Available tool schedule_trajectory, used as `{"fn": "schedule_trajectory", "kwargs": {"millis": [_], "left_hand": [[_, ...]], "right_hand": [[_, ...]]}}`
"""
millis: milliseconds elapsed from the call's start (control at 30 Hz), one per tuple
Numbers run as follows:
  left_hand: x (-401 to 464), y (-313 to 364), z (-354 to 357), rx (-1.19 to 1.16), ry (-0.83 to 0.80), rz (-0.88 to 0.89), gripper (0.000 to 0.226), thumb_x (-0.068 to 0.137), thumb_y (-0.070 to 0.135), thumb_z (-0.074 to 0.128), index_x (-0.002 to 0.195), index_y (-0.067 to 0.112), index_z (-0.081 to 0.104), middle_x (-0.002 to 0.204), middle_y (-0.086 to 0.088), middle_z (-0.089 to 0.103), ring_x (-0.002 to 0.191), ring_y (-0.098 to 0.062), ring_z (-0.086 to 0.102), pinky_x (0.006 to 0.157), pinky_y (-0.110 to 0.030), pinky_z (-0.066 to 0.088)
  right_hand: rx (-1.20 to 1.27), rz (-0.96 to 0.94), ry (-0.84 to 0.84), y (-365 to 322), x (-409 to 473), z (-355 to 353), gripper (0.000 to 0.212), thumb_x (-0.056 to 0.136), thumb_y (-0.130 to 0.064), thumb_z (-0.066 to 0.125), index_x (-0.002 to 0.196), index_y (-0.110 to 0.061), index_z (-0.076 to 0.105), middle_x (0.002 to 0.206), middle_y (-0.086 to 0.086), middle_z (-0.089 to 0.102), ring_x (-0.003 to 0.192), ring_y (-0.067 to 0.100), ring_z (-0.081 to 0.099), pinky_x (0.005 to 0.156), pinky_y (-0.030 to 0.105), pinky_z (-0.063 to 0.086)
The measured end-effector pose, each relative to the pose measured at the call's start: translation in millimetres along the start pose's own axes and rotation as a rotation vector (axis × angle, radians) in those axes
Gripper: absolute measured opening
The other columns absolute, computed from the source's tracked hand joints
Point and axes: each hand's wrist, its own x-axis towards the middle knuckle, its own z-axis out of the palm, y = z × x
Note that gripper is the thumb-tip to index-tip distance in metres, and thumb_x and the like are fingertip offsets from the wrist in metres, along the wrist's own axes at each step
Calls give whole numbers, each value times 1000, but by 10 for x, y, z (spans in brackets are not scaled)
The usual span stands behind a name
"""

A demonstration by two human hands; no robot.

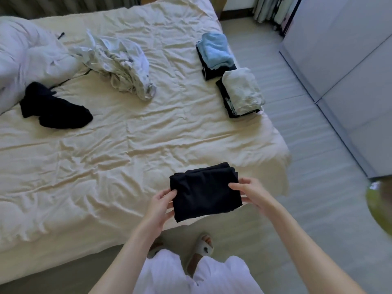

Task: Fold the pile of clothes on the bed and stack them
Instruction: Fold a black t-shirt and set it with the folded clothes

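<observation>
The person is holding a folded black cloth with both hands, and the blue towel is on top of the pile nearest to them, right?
Not quite. Both hands, left hand and right hand, do hold the folded black cloth, but the head view shows the blue towel on top of the farther pile. The nearer pile is topped by a pale grey-green folded garment.

Bare arms (135, 247), no sleeves to see. White shorts (169, 276) with thin stripes. Pale slippers (202, 247) on the feet, with a dark mark on one.
</observation>
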Motion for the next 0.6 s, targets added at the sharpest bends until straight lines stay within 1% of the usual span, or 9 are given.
{"fn": "schedule_trajectory", "kwargs": {"millis": [167, 333, 500, 600], "left_hand": [[295, 372, 422, 85, 13, 46, 16, 92, 18, 58, 106, 11, 63, 100, -7, 68, 88, -22, 65, 68, -30, 51], [770, 840, 743, 198, -15, 73, 18, 94, 16, 55, 108, 9, 63, 101, -5, 67, 82, -17, 63, 65, -26, 48], [1293, 1408, 1064, 318, -46, 109, 14, 94, 14, 54, 101, 10, 65, 97, -4, 67, 82, -17, 62, 65, -25, 50], [1666, 1853, 1289, 415, -25, 197, 12, 93, 13, 55, 92, 13, 67, 91, -2, 68, 87, -18, 62, 68, -27, 49]], "right_hand": [[62, -4, 35, -187, 256, -373, 13, 86, -14, 65, 99, -12, 66, 94, 2, 71, 83, 15, 68, 60, 21, 51], [101, 42, 36, -462, 666, -548, 16, 87, -11, 62, 103, -8, 63, 97, 5, 69, 79, 16, 67, 60, 23, 52], [108, 82, 55, -877, 1153, -729, 18, 88, -9, 60, 105, -3, 62, 102, 12, 68, 82, 20, 66, 66, 28, 54], [153, 104, 31, -1161, 1456, -846, 22, 88, -8, 59, 109, 0, 60, 106, 15, 68, 85, 24, 66, 70, 29, 56]]}}
